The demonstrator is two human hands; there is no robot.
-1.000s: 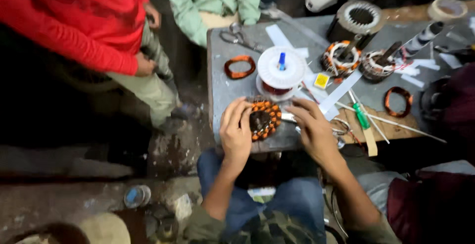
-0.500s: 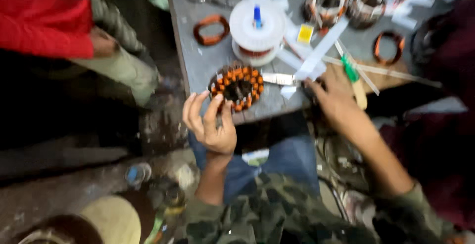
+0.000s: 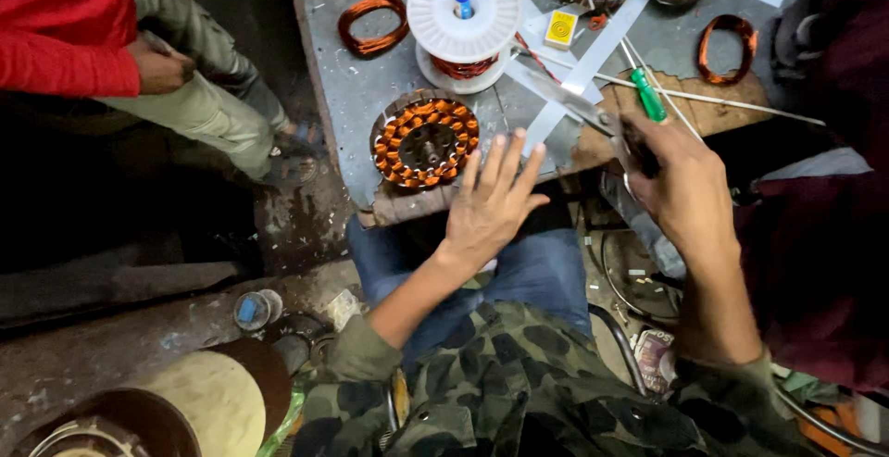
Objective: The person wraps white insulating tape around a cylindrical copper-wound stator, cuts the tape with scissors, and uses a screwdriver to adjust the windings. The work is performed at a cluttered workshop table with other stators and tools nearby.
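Grey metal table (image 3: 352, 96), scratched and dusty, with a worn wooden edge toward the person. Dark dirty floor (image 3: 139, 272) to the left, and a seated co-worker in a red sleeve (image 3: 65, 40) there, well apart from the work.

On the table, near its front edge: round motor core (image 3: 425, 140) wound with copper coils, lying flat, hole upward, so no long axis to speak of. Behind it, just beside, a white spool (image 3: 465, 8) of copper wire with a blue peg. Farther back, a loose copper ring (image 3: 371, 24); to the right, white paper strips (image 3: 593, 50) and a green screwdriver (image 3: 648, 96).

Left hand (image 3: 491, 207): fingers spread and straight, holding nothing, hovering at the table edge just right of the motor core, apart from it. Core up and left from this hand, clearly nearer to it than to the other.

Right hand (image 3: 685, 188): closed around the handles of scissors (image 3: 574, 105), blades pointing left and away, along the table toward the spool.
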